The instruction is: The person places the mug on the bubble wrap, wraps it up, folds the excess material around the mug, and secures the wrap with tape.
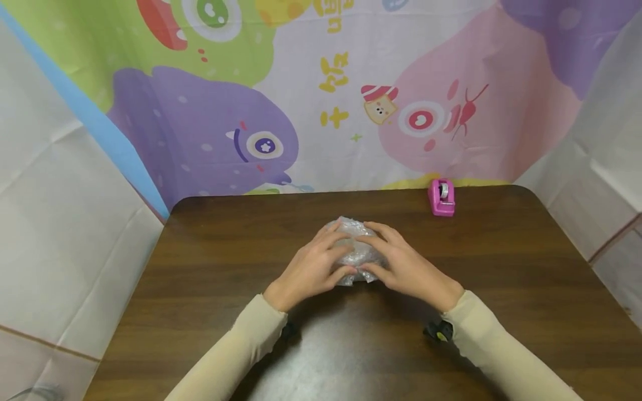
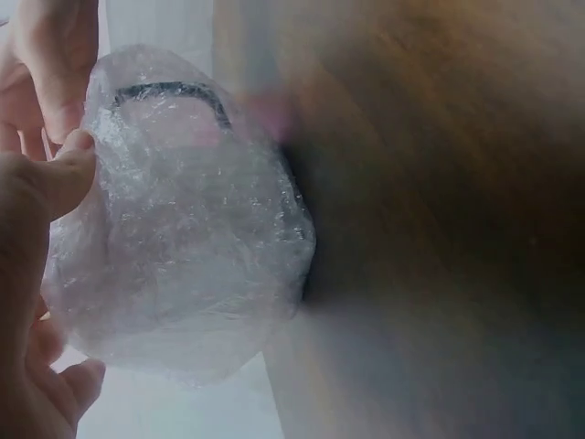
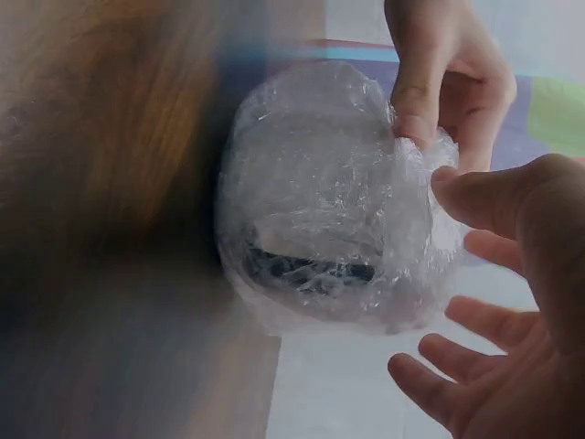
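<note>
On the table a rounded bundle in clear bubble wrap (image 1: 357,253) stands between the two hands. Through the wrap in the left wrist view, the bundle (image 2: 192,210) shows a dark curved strip; what lies inside is unclear. My left hand (image 1: 315,267) holds the bundle's left side, its thumb on the near edge of the wrap. From the other side my right hand (image 1: 408,267) curves round the bundle, thumb near the left thumb. In the right wrist view the right hand's (image 3: 521,302) lower fingers are spread, and the left thumb presses the gathered wrap.
A pink tape dispenser (image 1: 442,199) with a roll of tape stands at the back right of the brown wooden table (image 1: 200,278). Behind the table hangs a cartoon-printed cloth (image 1: 341,156). Pale walls rise on both sides.
</note>
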### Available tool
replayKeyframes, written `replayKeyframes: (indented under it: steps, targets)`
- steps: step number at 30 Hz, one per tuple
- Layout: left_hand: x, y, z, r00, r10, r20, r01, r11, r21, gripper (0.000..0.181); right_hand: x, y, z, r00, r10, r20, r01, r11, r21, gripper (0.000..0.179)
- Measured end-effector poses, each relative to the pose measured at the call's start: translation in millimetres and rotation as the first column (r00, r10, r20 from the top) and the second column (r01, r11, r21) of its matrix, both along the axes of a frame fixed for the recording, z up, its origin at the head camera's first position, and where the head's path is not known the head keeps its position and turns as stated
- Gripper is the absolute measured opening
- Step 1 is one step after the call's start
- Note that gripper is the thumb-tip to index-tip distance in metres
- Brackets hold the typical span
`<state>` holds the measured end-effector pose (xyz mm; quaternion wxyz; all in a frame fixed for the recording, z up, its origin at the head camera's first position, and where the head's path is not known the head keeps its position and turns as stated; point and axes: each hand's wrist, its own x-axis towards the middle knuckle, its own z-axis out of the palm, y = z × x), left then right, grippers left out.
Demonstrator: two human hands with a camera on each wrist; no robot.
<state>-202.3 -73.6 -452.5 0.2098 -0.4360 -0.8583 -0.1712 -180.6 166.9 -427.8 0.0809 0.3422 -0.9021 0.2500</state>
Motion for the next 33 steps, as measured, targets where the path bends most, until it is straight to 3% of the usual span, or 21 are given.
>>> replayKeyframes:
  steps: [6, 10, 13, 16, 19, 23, 26, 29, 31, 33]
  targets:
    - [5.3, -3.5, -1.7, 0.998, 0.028, -0.052, -0.024, 0.996, 0.088, 0.054, 3.9, 8.1, -1.4, 0.999, -0.051, 0.017, 0.052, 0.995, -0.085, 0.060]
    - [10.3, -6.9, -4.2, 0.996, 0.074, -0.057, -0.061, 0.978, 0.198, 0.054, 5.2, 13.0, -7.3, 0.997, -0.072, 0.038, 0.077, 0.987, -0.142, 0.060]
    - [14.8, -9.2, -5.7, 0.992, 0.130, 0.007, -0.126, 0.947, 0.297, 0.053, 6.8, 14.8, -9.7, 0.991, -0.076, 0.107, 0.097, 0.974, -0.203, 0.057]
    - [18.9, -10.1, -7.0, 0.981, 0.148, 0.125, -0.185, 0.908, 0.377, 0.056, 8.5, 15.9, -10.8, 0.976, -0.070, 0.207, 0.127, 0.953, -0.274, 0.054]
    - [23.2, -9.8, -9.5, 0.951, 0.135, 0.279, -0.249, 0.869, 0.427, 0.062, 9.4, 17.0, -12.7, 0.953, -0.065, 0.295, 0.166, 0.929, -0.332, 0.052]
    - [26.8, -9.5, -15.5, 0.873, 0.098, 0.479, -0.346, 0.816, 0.464, 0.069, 8.9, 18.0, -17.9, 0.928, -0.070, 0.366, 0.214, 0.904, -0.370, 0.047]
    - [26.5, -9.4, -19.2, 0.825, 0.061, 0.562, -0.390, 0.782, 0.487, 0.069, 9.4, 18.3, -19.6, 0.912, -0.074, 0.404, 0.242, 0.892, -0.381, 0.045]
    - [24.9, -9.9, -20.0, 0.813, 0.032, 0.581, -0.397, 0.761, 0.513, 0.066, 11.0, 17.6, -18.2, 0.888, -0.073, 0.454, 0.271, 0.881, -0.389, 0.044]
    - [23.5, -11.4, -19.6, 0.812, 0.020, 0.583, -0.395, 0.755, 0.524, 0.064, 12.9, 17.0, -15.8, 0.872, -0.072, 0.484, 0.286, 0.877, -0.385, 0.044]
    - [22.1, -13.6, -18.7, 0.813, 0.016, 0.583, -0.390, 0.758, 0.523, 0.062, 14.6, 16.3, -14.2, 0.871, -0.072, 0.485, 0.284, 0.880, -0.381, 0.039]
